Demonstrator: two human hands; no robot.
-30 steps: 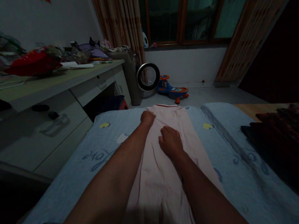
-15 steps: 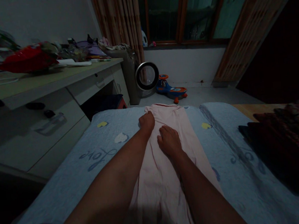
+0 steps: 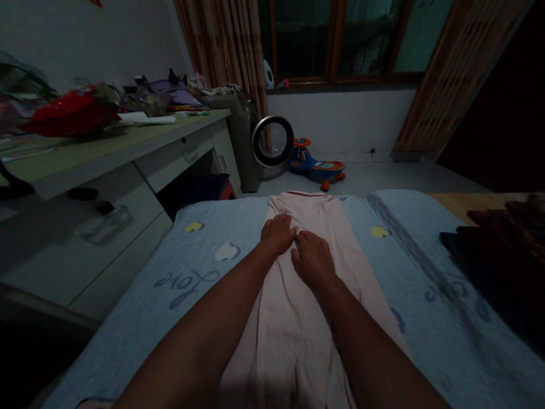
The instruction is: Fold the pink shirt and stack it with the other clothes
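Note:
A pale pink garment [image 3: 291, 311] with thin dark-red piping lies lengthwise on the bed, its far end near the foot edge. It has several long creases. My left hand [image 3: 279, 232] rests on its upper left part, fingers stretched over the cloth and thumb towards the right hand. Just beside it, my right hand [image 3: 313, 257] lies on the middle of the garment, its fingers slightly bent and flat against the fabric. The hands nearly touch. My forearms cover part of the garment, and its near end falls in shadow.
The garment lies on a blue bed cover [image 3: 231, 278] with hearts and lettering. Dark folded clothes [image 3: 531, 271] are piled at right. A cluttered desk [image 3: 152, 142] stands at left. Beyond the bed are a round open appliance door [image 3: 273, 141] and a blue-orange ride-on toy [image 3: 317, 167].
My left hand has moved from the garment's left edge inward, towards my right hand, and its closed fingers have opened onto the cloth. The right hand stays nearly in place. The view has shifted slightly.

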